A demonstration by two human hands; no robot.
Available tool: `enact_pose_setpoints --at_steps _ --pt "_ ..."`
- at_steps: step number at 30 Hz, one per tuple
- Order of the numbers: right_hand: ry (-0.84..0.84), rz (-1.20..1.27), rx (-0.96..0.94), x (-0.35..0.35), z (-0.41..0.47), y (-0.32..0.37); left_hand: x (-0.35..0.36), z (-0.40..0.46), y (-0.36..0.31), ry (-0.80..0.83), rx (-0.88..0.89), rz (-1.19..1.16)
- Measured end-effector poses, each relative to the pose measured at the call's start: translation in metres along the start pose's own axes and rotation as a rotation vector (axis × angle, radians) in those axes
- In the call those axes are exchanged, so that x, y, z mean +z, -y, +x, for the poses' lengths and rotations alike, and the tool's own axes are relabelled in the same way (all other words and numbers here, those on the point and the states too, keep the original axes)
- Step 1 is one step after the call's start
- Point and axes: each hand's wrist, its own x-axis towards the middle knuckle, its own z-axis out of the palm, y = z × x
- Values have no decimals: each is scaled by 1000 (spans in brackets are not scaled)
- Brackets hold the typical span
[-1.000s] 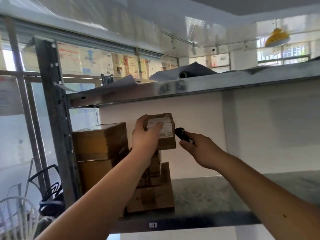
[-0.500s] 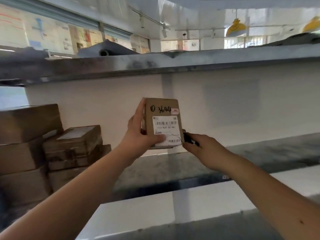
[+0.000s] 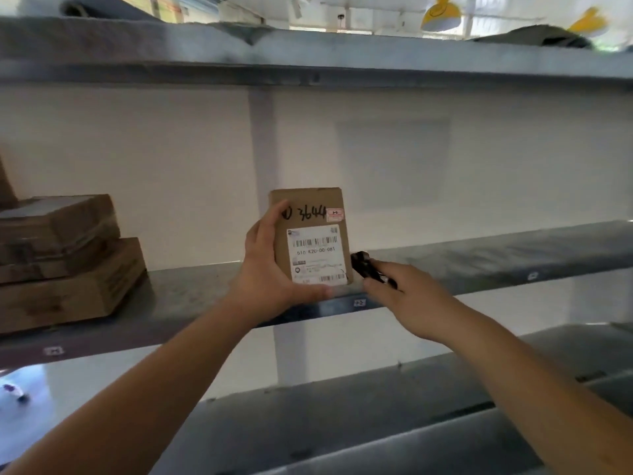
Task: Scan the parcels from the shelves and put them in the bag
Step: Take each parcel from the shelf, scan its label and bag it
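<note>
- Because its label has to be read, the small parcel [image 3: 310, 234] is held upright in the air in front of the middle shelf [image 3: 479, 258], with its printed face and barcode label [image 3: 317, 255] turned toward the person and not lying flat.
- The left hand [image 3: 270, 269] grips it from the left side: the thumb lies across the bottom edge and one finger crosses the top left corner, so the barcodes stay uncovered.
- The right hand [image 3: 407, 296] comes in low at the parcel's lower right corner, its fingers [image 3: 373, 286] curled round a small black scanner [image 3: 364, 267], whose tip is just beside the label. That closeness suggests the scan is the step in hand.
- Other brown boxes [image 3: 65, 262] sit stacked at the left end of the same shelf, well apart from the held one, probably waiting their turn.
- No bag is in view, so bagging looks to be a later step.
</note>
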Motion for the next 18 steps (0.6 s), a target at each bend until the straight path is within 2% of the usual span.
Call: enact_pose_setpoints --at_steps 3,7,11,14,18 --pt "-1 0 12 0 -17 -8 -1 4 15 -44 6 68" --pt "32 -24 3 9 -32 0 -1 6 37 -7 51 161" --pt "109 -216 28 30 -45 11 -2 10 52 -13 121 216" --pt "155 -334 74 43 -49 20 -8 14 58 -26 99 262" --pt "161 -434 73 55 -51 35 -21 18 72 -1 134 348"
